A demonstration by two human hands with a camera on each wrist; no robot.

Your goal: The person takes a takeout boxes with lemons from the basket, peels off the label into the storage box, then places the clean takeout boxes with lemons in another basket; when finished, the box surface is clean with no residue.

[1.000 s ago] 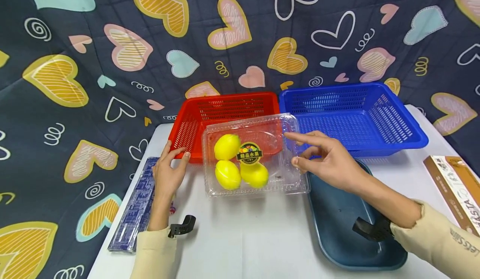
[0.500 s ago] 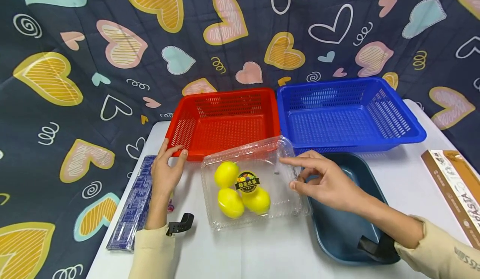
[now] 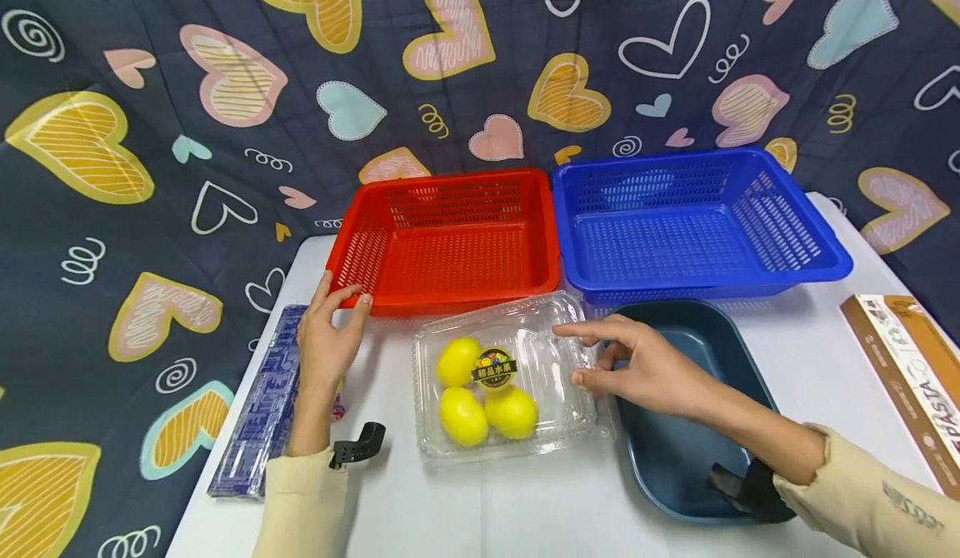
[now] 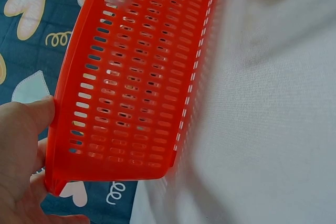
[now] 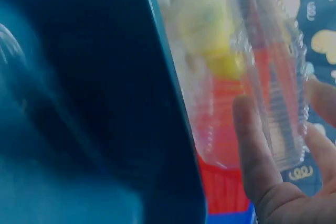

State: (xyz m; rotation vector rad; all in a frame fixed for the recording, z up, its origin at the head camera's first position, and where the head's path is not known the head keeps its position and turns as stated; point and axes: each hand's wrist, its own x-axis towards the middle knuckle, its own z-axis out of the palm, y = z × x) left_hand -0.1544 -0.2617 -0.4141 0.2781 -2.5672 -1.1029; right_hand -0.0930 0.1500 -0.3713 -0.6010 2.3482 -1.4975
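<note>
A clear plastic clamshell box (image 3: 551,404) with a black fruit label lies before the baskets, its lid down. Three yellow lemons (image 3: 463,416) show through its left half. My right hand (image 3: 648,366) grips the box by its right side, with the thumb on the near side and the fingers beyond, as the right wrist view shows. Whether the box rests fully on the table cannot be told. At the left, my left hand (image 3: 330,337) holds the front left corner of the red basket (image 3: 450,300), its thumb and fingers on either side of the rim (image 4: 58,129).
A blue basket (image 3: 705,279) stands right of the red one. A dark teal tub (image 3: 693,466) sits under my right forearm. A brown pasta box (image 3: 903,375) lies at the far right, a blue patterned packet (image 3: 258,416) at the left. Behind hangs a heart-print cloth (image 3: 450,125).
The lemon box has come down and toward me, away from in front of the red basket, and now lies flatter. My left hand has stayed at the red basket's corner.
</note>
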